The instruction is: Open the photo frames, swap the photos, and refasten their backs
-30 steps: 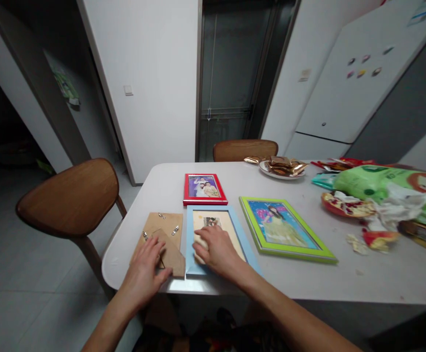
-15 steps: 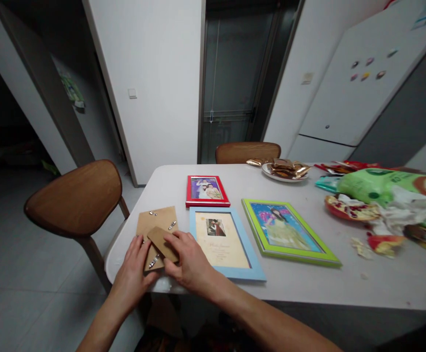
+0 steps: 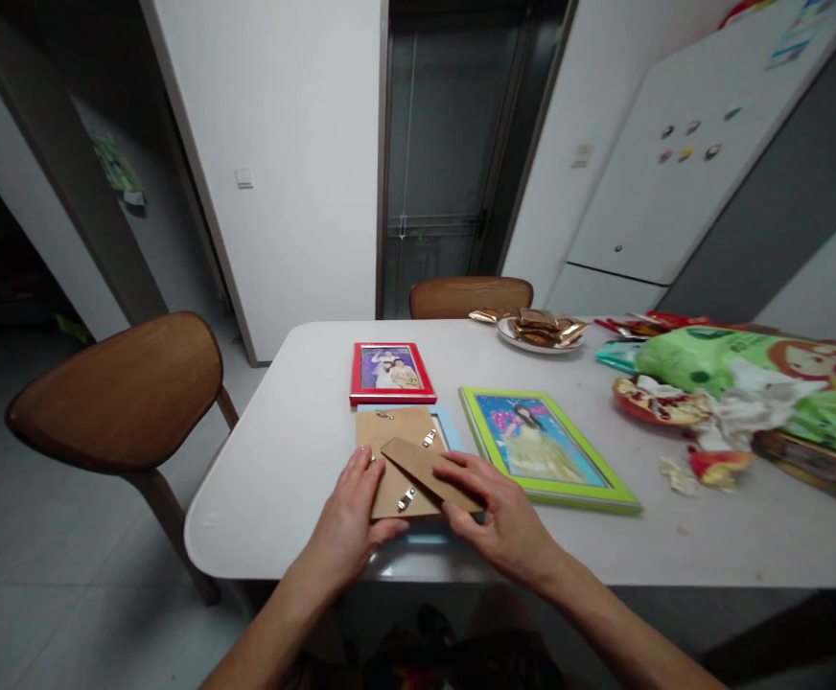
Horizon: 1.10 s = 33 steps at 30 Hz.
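A brown frame backing board [image 3: 377, 430] with metal clips and a raised easel flap [image 3: 412, 460] is over the light blue picture frame [image 3: 451, 433], covering most of it. My left hand [image 3: 352, 508] grips the board's left side, thumb along its near edge. My right hand [image 3: 499, 508] is closed on the right end of the flap, its fingers on top and thumb at the near edge. Whether the board rests flat in the blue frame cannot be made out. Just right of my right hand lies a lime green picture frame [image 3: 548, 448]; a red picture frame [image 3: 392, 374] lies beyond the board.
Gold-wrapped packets [image 3: 544, 327] fill a white plate [image 3: 525, 345] at the back. To the right are a cut pomegranate [image 3: 659, 401], crumpled tissue [image 3: 753, 398] and a green bag [image 3: 706, 359]. A wooden chair [image 3: 123, 393] stands by the white table's [image 3: 274, 450] left side.
Both hands have carried the backing board right, from the table left of the blue frame to over it. The view has turned slightly. The red and green frames stay where they were.
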Each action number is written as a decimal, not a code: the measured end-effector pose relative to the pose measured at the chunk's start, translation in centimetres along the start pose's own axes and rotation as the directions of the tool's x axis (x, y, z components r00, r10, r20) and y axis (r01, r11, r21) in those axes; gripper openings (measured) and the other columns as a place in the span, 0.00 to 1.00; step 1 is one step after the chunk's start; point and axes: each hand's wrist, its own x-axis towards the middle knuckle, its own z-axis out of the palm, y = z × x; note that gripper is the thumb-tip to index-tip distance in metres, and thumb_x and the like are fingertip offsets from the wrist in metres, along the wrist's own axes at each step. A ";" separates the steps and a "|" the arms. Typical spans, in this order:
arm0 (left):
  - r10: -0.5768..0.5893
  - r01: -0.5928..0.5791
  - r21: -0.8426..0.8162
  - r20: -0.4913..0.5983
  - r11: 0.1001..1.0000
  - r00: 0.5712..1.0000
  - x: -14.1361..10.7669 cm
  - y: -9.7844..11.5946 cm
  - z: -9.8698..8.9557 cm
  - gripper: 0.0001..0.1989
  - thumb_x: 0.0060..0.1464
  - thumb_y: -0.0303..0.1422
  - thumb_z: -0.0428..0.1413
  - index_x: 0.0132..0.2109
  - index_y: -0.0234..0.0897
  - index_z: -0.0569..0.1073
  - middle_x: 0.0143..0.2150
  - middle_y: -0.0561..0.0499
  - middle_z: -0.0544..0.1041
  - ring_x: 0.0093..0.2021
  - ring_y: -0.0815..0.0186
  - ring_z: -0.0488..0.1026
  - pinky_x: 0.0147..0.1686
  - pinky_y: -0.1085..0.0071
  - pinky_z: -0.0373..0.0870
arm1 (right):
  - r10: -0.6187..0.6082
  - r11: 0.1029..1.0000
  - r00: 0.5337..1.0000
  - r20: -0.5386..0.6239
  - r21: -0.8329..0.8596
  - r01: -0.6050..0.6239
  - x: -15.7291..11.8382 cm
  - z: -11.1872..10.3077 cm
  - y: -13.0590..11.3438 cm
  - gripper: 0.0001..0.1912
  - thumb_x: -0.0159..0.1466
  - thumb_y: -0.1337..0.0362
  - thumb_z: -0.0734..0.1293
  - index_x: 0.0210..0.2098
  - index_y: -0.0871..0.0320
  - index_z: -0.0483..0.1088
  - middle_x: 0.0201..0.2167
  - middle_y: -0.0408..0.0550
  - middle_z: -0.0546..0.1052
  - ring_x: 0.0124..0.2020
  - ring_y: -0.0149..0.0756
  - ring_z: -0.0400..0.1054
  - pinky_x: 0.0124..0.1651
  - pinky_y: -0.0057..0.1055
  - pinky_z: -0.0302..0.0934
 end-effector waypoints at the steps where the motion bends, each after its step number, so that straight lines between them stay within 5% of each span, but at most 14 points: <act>1: 0.000 0.000 -0.007 0.036 1.000 0.999 0.2 0.3 0.4 0.31 0.42 0.34 0.59 0.53 0.30 0.59 0.58 0.34 0.55 0.59 0.55 0.51 0.55 0.56 0.53 | 0.024 1.000 1.000 0.007 -0.018 -0.023 -0.5 -0.2 0.5 0.16 0.51 0.66 0.61 0.40 0.58 0.68 0.44 0.53 0.68 0.45 0.39 0.63 0.47 0.39 0.60; 7: -0.027 0.021 0.051 0.132 0.999 0.991 0.4 0.7 0.7 0.22 0.47 0.33 0.54 0.50 0.31 0.63 0.57 0.37 0.59 0.58 0.55 0.54 0.54 0.51 0.52 | 0.092 0.994 0.993 0.070 -0.065 -0.087 -1.7 0.9 2.3 0.17 0.52 0.65 0.60 0.41 0.60 0.68 0.46 0.56 0.68 0.46 0.39 0.62 0.48 0.39 0.58; 18: -0.021 0.005 0.086 0.188 0.996 0.982 0.0 1.1 0.2 0.12 0.53 0.30 0.46 0.45 0.37 0.67 0.54 0.43 0.64 0.56 0.58 0.57 0.52 0.51 0.53 | 0.028 0.988 0.992 0.127 -0.154 -0.008 -1.6 1.4 3.0 0.15 0.52 0.65 0.61 0.39 0.58 0.69 0.44 0.53 0.68 0.46 0.40 0.59 0.50 0.40 0.52; 27: -0.003 -0.008 0.063 0.173 0.998 0.985 -0.8 0.7 0.6 0.22 0.40 0.37 0.59 0.44 0.35 0.65 0.57 0.39 0.60 0.58 0.54 0.53 0.53 0.51 0.51 | 0.214 0.882 0.964 0.155 -0.456 -0.123 2.8 2.5 4.0 0.16 0.58 0.64 0.56 0.43 0.58 0.67 0.44 0.55 0.66 0.43 0.41 0.58 0.45 0.37 0.51; 33: 0.012 -0.015 0.022 0.121 1.000 0.993 -0.8 0.7 0.5 0.21 0.39 0.37 0.60 0.41 0.35 0.66 0.55 0.40 0.63 0.56 0.55 0.56 0.52 0.54 0.55 | 0.245 0.891 0.951 0.189 -0.430 -0.144 3.2 2.7 3.9 0.14 0.60 0.64 0.54 0.33 0.63 0.69 0.37 0.55 0.65 0.40 0.37 0.59 0.44 0.31 0.51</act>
